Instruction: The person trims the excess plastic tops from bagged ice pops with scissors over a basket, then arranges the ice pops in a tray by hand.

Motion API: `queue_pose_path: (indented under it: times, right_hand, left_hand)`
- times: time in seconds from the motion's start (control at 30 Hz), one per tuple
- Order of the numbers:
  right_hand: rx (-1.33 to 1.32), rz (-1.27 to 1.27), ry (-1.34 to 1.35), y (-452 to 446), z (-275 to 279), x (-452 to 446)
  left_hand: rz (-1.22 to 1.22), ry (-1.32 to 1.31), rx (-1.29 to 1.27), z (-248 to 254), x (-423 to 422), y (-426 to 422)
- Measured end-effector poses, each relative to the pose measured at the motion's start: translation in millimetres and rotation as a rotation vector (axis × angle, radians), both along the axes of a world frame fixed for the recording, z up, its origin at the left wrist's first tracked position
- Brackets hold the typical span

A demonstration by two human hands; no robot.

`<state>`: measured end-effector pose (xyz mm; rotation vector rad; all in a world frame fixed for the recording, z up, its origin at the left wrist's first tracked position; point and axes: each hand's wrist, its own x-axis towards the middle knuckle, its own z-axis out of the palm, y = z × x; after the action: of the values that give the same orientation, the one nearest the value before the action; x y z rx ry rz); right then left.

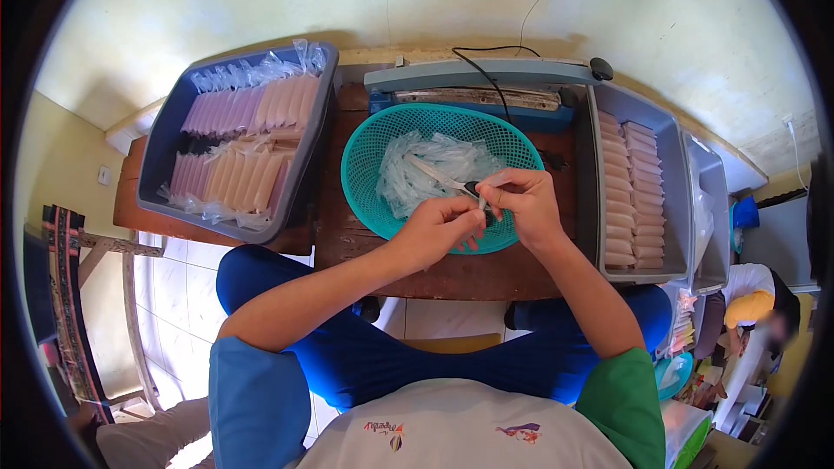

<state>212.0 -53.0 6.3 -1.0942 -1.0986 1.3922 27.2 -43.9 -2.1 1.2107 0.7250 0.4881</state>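
Observation:
Over the front right of a turquoise mesh basket point(360, 178), my two hands come close together. My left hand point(441, 224) is closed, its thumb and fingertips pinched at a small pale bit. Thumb and forefinger of my right hand point(524, 200) pinch just beside it; what lies between the fingertips is too small to name. Scissors point(441, 175) with dark handles lie at the fingertips, blades pointing up and left; which hand touches them, if either, I cannot tell. Crumpled clear plastic pieces point(408, 161) fill the basket under them.
Left, a grey bin point(300, 143) holds rows of filled tube bags point(248, 178). Behind the basket stands a blue bag sealer point(486, 78) with a cable. On the right, another grey bin point(669, 122) holds stacked tubes point(630, 195). Another person point(751, 300) is at far right.

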Motion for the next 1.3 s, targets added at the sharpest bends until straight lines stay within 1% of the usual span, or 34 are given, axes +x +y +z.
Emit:
queue_pose_path:
  times: [0.03,0.07,0.13,0.17,0.23,0.27,0.33,0.37,0.43,0.67,0.97,1.03,1.3]
  right_hand:
    - [-0.007,-0.013,0.0,0.2,-0.3,-1.7]
    - [-0.014,-0.028,0.0,0.4,-0.7,-2.7]
    - [-0.01,-0.021,0.011,0.9,-5.4,-2.5]
    - [-0.008,-0.012,0.02,1.0,-6.9,-2.4]
    - [-0.012,-0.01,0.019,-0.6,-6.7,-6.8]
    - [-0.014,-0.006,0.018,-1.6,-7.0,-9.1]
    - [-0.025,-0.011,0.013,-3.2,-10.9,-11.7]
    - [-0.034,-0.018,0.007,-3.6,-12.7,-12.4]
    - [-0.072,-0.019,0.034,-4.7,-14.1,-12.0]
    - [-0.186,-0.047,0.058,-5.2,-26.3,-11.6]
    - [-0.208,-0.061,0.037,-2.6,-24.3,-8.9]
    - [-0.205,-0.064,0.044,-2.0,-25.9,-7.9]
    - [-0.177,-0.08,0.038,-0.4,-28.6,-6.9]
  left_hand:
    - [0.031,0.013,0.094,-2.5,0.1,1.5]
    - [0.029,0.014,0.096,-4.4,-0.1,1.3]
    - [0.164,0.042,0.211,0.8,0.4,-0.3]
    - [0.163,0.041,0.213,3.9,0.8,-1.0]
    - [0.209,0.219,0.308,15.3,1.4,-3.7]
    - [0.21,0.22,0.307,11.9,0.7,-3.7]
    - [0.19,0.307,0.464,6.5,-0.5,-3.2]
    - [0.191,0.308,0.464,5.2,-0.6,-4.6]
    - [0.215,0.285,0.631,12.0,1.7,-9.6]
    - [0.202,0.312,0.591,2.1,5.1,-21.8]
    - [0.148,0.329,0.556,0.9,6.3,-27.2]
    - [0.133,0.34,0.592,-0.2,6.6,-27.8]
    - [0.103,0.338,0.597,0.5,6.4,-29.9]
